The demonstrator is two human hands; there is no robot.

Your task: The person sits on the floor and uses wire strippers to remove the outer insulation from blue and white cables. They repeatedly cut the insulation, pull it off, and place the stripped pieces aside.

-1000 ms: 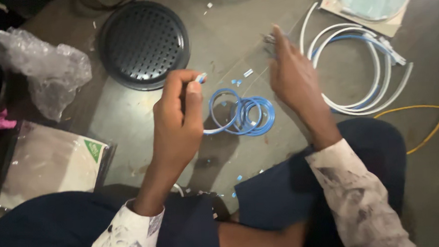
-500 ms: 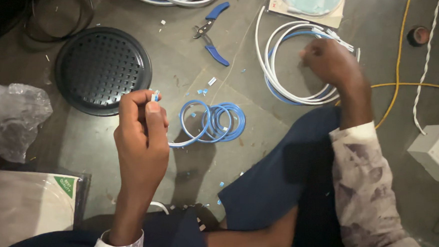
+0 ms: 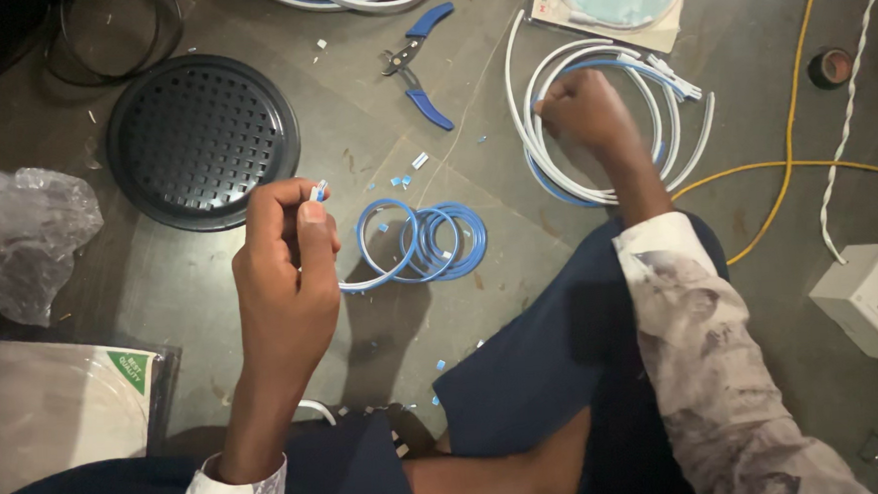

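My left hand (image 3: 285,275) is raised over the floor, fingers pinched on the end of a thin white-and-blue strip whose tip shows above my thumb. The strip runs down into a small blue coil (image 3: 429,240) lying on the floor just right of that hand. My right hand (image 3: 584,109) is stretched out to the far right, fist closed on a larger white-and-blue coil (image 3: 674,144) that rests on the floor. Blue-handled pliers (image 3: 417,63) lie on the floor between the two hands, farther away.
A black perforated round cover (image 3: 203,139) lies at upper left, a crumpled clear plastic bag (image 3: 20,234) at left. A flat packet with a round disc (image 3: 616,2) sits at the top. A yellow cable (image 3: 793,128), tape roll (image 3: 830,66) and white socket box (image 3: 877,299) occupy the right.
My right hand has reached farther out and closed on the large coil. My left hand keeps its pinch on the strip end; the view has shifted so more floor shows at right.
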